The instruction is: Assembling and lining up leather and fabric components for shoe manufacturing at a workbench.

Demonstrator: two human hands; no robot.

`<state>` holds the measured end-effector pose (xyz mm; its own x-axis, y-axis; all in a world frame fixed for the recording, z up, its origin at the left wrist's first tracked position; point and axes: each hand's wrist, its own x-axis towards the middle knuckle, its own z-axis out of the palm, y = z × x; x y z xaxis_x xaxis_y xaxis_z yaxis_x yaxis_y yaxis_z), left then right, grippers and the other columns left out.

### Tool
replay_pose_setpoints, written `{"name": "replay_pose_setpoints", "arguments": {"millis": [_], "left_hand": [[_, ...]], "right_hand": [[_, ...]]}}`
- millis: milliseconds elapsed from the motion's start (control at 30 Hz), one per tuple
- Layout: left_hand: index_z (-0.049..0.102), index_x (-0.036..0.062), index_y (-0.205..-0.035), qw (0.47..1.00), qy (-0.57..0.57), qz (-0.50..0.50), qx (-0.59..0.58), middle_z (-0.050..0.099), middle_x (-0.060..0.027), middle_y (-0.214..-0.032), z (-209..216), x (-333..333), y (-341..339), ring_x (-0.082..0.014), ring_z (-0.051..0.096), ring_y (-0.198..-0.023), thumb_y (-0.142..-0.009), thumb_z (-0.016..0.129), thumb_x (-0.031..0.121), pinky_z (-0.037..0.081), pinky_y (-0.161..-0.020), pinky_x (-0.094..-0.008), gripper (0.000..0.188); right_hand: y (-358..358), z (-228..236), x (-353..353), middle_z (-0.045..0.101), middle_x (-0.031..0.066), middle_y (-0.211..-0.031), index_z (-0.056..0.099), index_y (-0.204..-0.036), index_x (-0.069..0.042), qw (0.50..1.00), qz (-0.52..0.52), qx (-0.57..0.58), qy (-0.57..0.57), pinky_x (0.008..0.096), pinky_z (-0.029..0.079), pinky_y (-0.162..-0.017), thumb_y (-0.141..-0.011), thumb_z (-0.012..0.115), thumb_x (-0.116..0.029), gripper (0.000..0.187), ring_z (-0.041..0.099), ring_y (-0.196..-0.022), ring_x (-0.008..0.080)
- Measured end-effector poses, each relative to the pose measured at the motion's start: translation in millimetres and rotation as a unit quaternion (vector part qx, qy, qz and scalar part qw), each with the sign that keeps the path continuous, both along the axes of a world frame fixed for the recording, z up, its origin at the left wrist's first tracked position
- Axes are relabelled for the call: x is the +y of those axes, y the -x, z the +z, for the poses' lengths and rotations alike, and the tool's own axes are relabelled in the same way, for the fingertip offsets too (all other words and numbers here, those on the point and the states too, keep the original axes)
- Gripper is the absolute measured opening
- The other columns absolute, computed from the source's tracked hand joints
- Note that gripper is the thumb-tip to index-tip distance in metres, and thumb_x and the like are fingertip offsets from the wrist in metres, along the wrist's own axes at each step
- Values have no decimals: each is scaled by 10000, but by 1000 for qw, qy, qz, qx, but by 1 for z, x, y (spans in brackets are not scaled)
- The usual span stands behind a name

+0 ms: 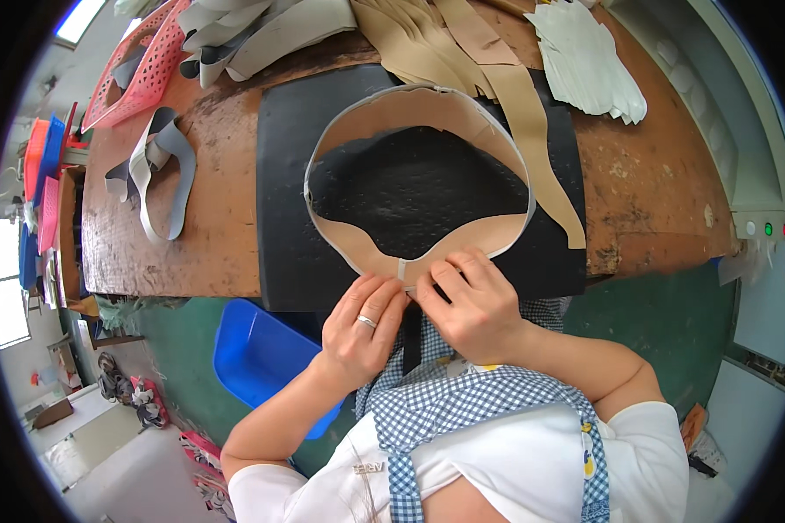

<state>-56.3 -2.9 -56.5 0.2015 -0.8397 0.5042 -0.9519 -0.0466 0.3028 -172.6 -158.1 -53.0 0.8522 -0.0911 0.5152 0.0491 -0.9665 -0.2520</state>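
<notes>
Head view looks down on a worn brown wooden counter stretching away beyond both hands. On it, directly ahead of the hands, lies a large black rubber mat whose near edge reaches the counter's front, just under the fingers. Standing on the mat is a big tan loop of strip material, grey on its outer face, closed into a ring whose near side dips toward the hands.

Farther off, beyond the loop, a heap of tan strips trails one long piece down past the right hand's side of the mat. Beyond and to the right of that lies a stack of white cut pieces. Far ahead to the left sits a pink plastic basket with grey strips beside it, and a loose grey loop lies on the counter well to the left of the left hand. Below the counter, beside the left forearm, is a blue plastic bin.

The left hand, a ring on one finger, pinches the loop's near edge just left of a small pale joint. The right hand pinches the same edge just right of it, the two hands nearly touching.
</notes>
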Motion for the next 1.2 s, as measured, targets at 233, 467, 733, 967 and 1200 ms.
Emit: {"name": "replay_pose_setpoints", "arguments": {"millis": [233,467,733,967,1200], "left_hand": [[686,-82,-896,998,42,26,35,684,-172,-960,-4,-2,3,-312,682,-927,-703,752,-51,589,-862,-418,206],[675,-54,-912,996,50,48,54,680,-147,-950,-7,-4,4,-298,682,-905,-721,752,-45,587,-818,-384,206],[666,17,-1020,988,18,132,79,623,-97,-913,-3,-21,6,-264,635,-808,-741,752,-26,533,-694,-345,295],[692,20,-1186,992,-86,90,-26,581,-89,-1026,3,-14,3,-246,616,-937,-733,745,45,523,-786,-376,457],[643,-54,-1156,996,-84,28,4,575,-136,-1106,39,-62,23,-292,599,-998,-707,777,65,516,-820,-381,484]], "right_hand": [[-12,15,-4,626,89,-890,714,-963,-8,997,42,65,21,359,559,-751,-722,692,-104,260,627,-884,246],[-36,9,-31,580,65,-826,683,-876,-30,978,92,95,-163,358,505,-641,-757,727,-42,127,589,-782,232],[-35,6,-37,592,102,-870,601,-844,-9,972,106,108,-178,351,511,-653,-751,704,31,144,600,-788,263],[-2,9,-53,647,103,-998,410,-1103,-41,800,-82,-54,-592,267,582,-740,-1071,394,-84,56,665,-851,135],[14,0,-50,653,122,-977,387,-1107,-53,773,-94,-53,-625,270,572,-783,-1080,384,-109,62,669,-871,145]]}}
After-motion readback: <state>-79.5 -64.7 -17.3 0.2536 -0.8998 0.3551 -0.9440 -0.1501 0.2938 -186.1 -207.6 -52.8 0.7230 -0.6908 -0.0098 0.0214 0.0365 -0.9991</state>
